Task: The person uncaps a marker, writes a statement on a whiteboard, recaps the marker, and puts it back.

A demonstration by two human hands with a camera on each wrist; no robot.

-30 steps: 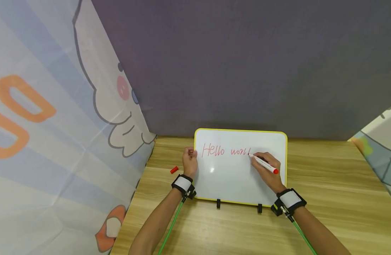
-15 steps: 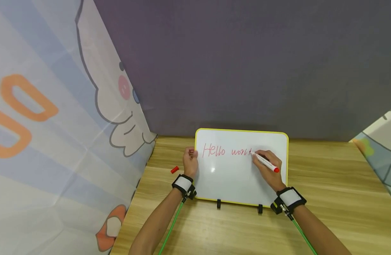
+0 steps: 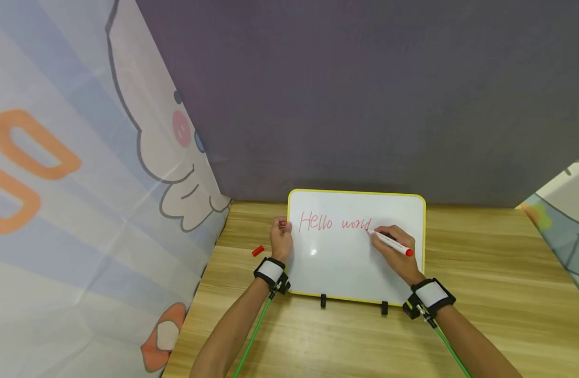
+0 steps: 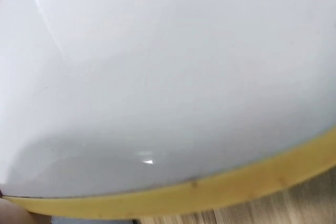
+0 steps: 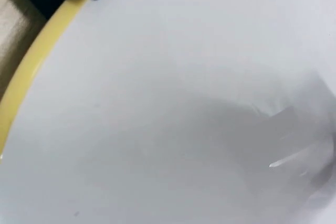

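A whiteboard (image 3: pixel 338 268) with a yellow rim leans upright on the table, "Hello world" written in red across its upper part. My left hand (image 3: pixel 282 240) grips the board's left edge, thumb in front and fingers curled behind it. A white marker (image 3: pixel 388 241) with a red end is pinched in my right hand (image 3: pixel 400 255), its tip right at the last letter. White board surface (image 4: pixel 173 77) and yellow rim fill the left wrist view. In the right wrist view the board (image 5: pixel 147 119) shows a shadow at right; the marker is out of sight there.
A red marker cap (image 3: pixel 258 251) lies on the wooden table (image 3: pixel 483 273) left of the board. Black feet (image 3: pixel 323 301) stick out under the board's lower edge. A dark grey panel (image 3: pixel 355 94) rises behind, and a printed cartoon sheet (image 3: pixel 105 262) stands at left.
The marker in my right hand has made the strokes of the final "d", its tip shifting slightly right, then back left and down. My left hand stays on the board's edge.
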